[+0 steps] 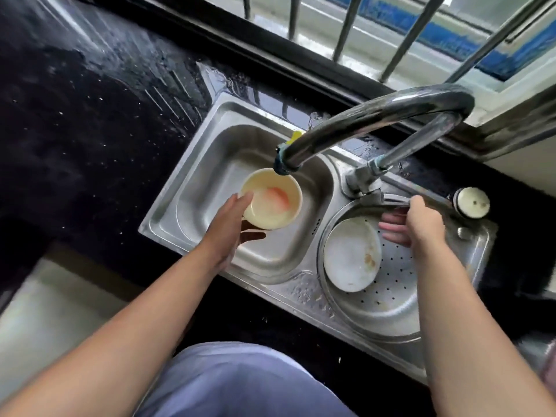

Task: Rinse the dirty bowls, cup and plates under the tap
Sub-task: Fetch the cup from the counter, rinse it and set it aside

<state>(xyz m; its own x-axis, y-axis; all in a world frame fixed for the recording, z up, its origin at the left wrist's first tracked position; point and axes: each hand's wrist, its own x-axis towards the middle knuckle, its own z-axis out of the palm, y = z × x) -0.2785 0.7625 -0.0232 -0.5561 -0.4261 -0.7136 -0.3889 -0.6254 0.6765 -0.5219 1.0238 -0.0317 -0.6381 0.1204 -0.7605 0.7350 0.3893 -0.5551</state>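
L hand (231,227) holds the bowl (270,203) right under the end of the tap (376,115), over the left side of the sink (168,212). The L grip is pinching the bowl: thumb on the near rim, fingers under it. The bowl is cream w/ an orange-red smear inside, so it's not clean yet.

R hand (421,224) is on the tap handle (391,202), at the bottom of the tap. The R grip is pinching it, thumb on top & fingers below. I can't see any water coming out, but it's hard to tell.

A white plate (349,254) leans in the round right side of the sink, the part w/ little holes. It has brown bits near its edge. No cup in view. The dark tabletop (90,115) looks wet.

Step now, I think: turning the water on for the bowl, so the job has a lot left.

Next: push the handle a bit, not too hard or the water may splash out. Keep the bowl under the tap, tip it, swish & pour out the orange stuff. The plate looks like the one to do after.
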